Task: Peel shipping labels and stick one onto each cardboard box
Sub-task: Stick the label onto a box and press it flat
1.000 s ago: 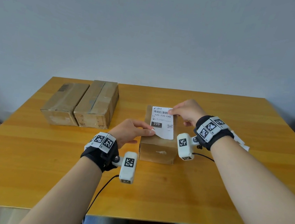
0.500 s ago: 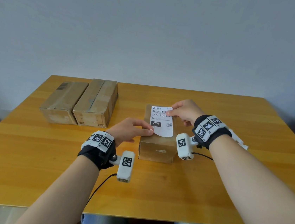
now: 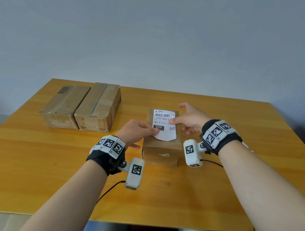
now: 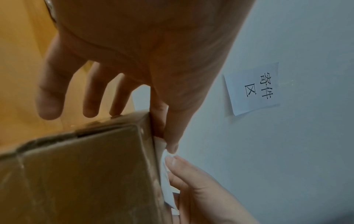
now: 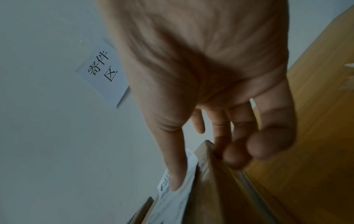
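Observation:
A small cardboard box [image 3: 161, 150] stands mid-table with a white shipping label [image 3: 164, 125] lying along its top. My left hand [image 3: 154, 132] pinches the label's near left corner between thumb and forefinger [image 4: 172, 145]; that near end is still slightly lifted. My right hand [image 3: 185, 119] presses its straight thumb [image 5: 176, 180] on the label's right edge, with the forefinger stretched out beyond the box and the other fingers loosely bent beside the box's right side. In the right wrist view the label [image 5: 172, 203] shows edge-on against the box [image 5: 220, 197].
Two more cardboard boxes [image 3: 65, 105] [image 3: 97, 107] sit side by side at the table's back left, with no white label visible on them. White paper scraps [image 3: 248, 146] peek out behind my right wrist. A paper sign [image 4: 252, 87] hangs on the wall behind the table.
The right hand let go of the label's far right corner, opened, and now presses its thumb on the right edge. The label has come down onto the box top.

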`<control>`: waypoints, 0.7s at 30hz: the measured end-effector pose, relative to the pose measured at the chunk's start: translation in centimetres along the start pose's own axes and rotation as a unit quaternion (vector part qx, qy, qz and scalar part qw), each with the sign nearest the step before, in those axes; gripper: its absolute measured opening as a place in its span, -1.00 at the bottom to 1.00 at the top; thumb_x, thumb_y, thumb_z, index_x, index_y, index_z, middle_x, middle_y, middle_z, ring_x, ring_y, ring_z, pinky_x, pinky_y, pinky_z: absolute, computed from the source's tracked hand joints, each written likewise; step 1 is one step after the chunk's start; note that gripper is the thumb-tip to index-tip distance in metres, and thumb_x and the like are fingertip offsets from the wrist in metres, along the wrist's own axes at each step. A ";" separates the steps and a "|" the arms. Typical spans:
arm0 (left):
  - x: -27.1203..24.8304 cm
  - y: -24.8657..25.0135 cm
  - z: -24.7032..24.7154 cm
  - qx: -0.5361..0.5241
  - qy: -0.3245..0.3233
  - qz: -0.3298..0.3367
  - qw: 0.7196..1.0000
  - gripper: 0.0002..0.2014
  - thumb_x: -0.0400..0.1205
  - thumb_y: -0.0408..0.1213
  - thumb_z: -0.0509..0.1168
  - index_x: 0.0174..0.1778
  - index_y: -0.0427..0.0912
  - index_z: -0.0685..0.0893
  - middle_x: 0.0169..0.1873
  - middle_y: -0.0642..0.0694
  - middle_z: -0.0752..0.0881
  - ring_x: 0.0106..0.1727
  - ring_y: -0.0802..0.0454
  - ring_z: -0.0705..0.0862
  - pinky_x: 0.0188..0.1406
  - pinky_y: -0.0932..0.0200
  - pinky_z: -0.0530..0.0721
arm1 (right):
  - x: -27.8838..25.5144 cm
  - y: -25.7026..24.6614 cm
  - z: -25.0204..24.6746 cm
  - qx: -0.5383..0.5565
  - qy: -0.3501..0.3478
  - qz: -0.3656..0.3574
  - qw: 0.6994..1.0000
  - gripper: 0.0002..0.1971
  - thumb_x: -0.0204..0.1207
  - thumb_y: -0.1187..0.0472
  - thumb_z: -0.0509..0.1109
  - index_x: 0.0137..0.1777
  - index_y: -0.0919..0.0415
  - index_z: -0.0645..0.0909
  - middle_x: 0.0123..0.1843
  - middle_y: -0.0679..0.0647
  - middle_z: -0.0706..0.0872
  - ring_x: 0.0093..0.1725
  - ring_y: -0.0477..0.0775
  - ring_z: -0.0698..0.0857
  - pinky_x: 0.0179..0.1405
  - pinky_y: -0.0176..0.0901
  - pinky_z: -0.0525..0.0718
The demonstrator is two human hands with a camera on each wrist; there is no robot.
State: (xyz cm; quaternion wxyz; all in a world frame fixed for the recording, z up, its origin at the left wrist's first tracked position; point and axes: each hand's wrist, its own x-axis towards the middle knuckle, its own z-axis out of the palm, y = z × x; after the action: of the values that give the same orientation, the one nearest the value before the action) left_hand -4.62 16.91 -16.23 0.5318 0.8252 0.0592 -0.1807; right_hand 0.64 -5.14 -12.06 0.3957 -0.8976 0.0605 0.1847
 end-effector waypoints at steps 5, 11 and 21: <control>-0.3 0.8 0.5 -0.021 -0.006 0.005 1.000 -0.89 0.64 -0.21 0.56 0.03 0.09 0.82 0.13 0.01 0.85 0.15 0.02 0.76 -0.20 0.05 0.77 | -1.0 -0.6 1.0 -0.034 -0.055 0.021 0.998 0.12 0.51 -0.17 0.64 0.85 -0.09 -0.08 0.34 0.10 0.65 0.02 0.20 0.83 0.02 0.29 0.89; -0.4 0.8 0.4 -0.041 -0.012 0.005 0.999 -0.79 0.66 -0.29 0.54 0.12 0.08 0.75 0.19 -0.03 0.83 0.11 0.04 0.75 -0.20 0.02 0.78 | -0.8 -1.4 1.8 -0.066 -0.059 0.031 0.996 0.06 0.54 -0.33 0.53 0.82 -0.01 -0.03 0.36 0.13 0.69 0.08 0.22 0.80 0.03 0.24 0.89; -0.5 -0.3 -0.6 -0.074 -0.040 -0.088 0.993 -0.21 0.60 -0.05 0.61 0.69 0.18 0.33 0.44 0.01 0.68 0.40 -0.11 0.69 0.02 -0.44 0.85 | 0.4 -0.6 3.9 -0.041 0.003 0.047 0.998 0.13 0.51 -0.52 0.38 0.82 0.05 -0.12 0.31 0.08 0.68 0.29 0.21 0.71 0.40 0.21 0.70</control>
State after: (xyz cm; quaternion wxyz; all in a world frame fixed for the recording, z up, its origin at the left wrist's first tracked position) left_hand -5.01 17.57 -16.08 0.5756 0.7672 0.1236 -0.2544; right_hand 0.00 -1.85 -14.22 0.3495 -0.9097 0.0962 0.2024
